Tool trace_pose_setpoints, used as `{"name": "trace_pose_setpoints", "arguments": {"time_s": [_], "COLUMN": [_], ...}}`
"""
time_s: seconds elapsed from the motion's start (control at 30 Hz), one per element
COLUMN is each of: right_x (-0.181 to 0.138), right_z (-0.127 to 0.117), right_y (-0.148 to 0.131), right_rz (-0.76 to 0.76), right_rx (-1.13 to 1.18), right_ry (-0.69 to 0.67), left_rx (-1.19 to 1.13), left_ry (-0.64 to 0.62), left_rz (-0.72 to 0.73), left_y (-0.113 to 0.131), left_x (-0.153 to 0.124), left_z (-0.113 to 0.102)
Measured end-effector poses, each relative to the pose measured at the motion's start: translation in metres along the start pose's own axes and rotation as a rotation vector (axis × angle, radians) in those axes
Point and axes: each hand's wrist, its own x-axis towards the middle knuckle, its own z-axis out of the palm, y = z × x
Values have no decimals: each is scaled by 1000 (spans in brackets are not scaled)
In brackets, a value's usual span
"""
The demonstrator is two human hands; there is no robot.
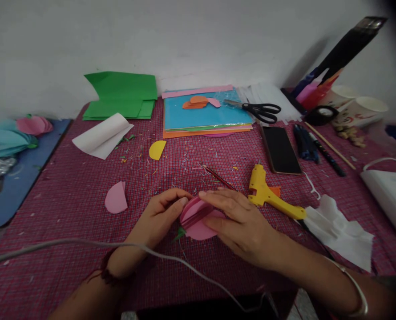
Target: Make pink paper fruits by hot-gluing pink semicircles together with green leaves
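Observation:
Near the front of the table, a pink layered paper shape (202, 226) made of stacked folded circles is between my hands, its leaves partly fanned apart. My left hand (161, 213) pinches its left edge between thumb and fingers. My right hand (244, 222) grips the right side, fingers along the top leaves and thumb lower down, hiding part of it. A small green paper scrap (179, 234) shows just under the shape. To the left lies a folded pink paper circle (116, 198). The yellow glue gun (263, 191) rests beyond my right hand, and a pencil (219, 177) lies behind it.
A grey cable (118, 244) crosses in front of my left wrist. Farther back are green paper (124, 93), coloured sheets (204, 115), scissors (261, 110) and a phone (280, 150). Paper cups (363, 111) stand at right. Finished-looking paper shapes (11, 138) lie far left.

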Motion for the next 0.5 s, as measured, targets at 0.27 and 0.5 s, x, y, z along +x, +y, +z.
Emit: {"name": "trace_pose_setpoints", "arguments": {"time_s": [0.27,0.5], "right_x": [0,-2], "right_z": [2,3], "right_y": [3,3], "right_rz": [-25,-31], "right_rx": [14,-4], "right_ry": [-6,-11], "left_rx": [-170,-428], "left_ry": [16,48], "left_rz": [-85,-167], "left_y": [-4,-9], "left_x": [2,7], "left_z": [2,5]}}
